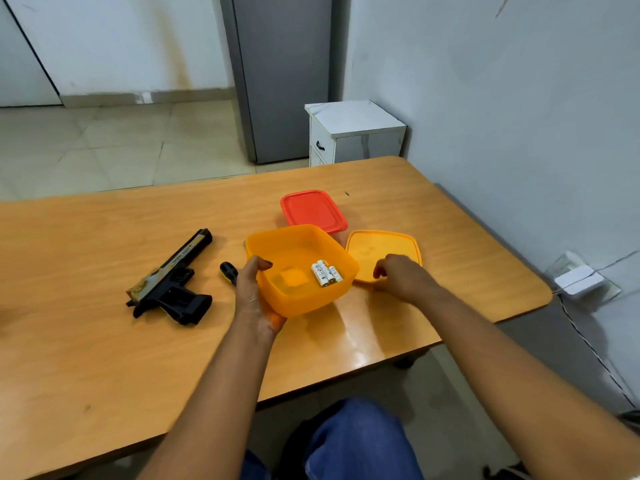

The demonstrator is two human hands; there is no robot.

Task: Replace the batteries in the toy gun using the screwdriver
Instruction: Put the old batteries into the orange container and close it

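Plain home room: wooden table point(104, 341), tiled floor point(104, 143), small white cabinet point(353, 133).

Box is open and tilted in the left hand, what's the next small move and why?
Probably move the right hand off the orange lid and into the orange box to pick up the batteries. The left hand grips the box, the batteries lie loose inside, and the toy gun lies untouched on the table.

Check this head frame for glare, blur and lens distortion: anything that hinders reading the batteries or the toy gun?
Head view: a soft glare patch on the table near its front edge, clear of the work; wide-angle bending curves the table edges; batteries in the orange container are sharp, print unreadable; toy gun evenly lit; right hand slightly soft.
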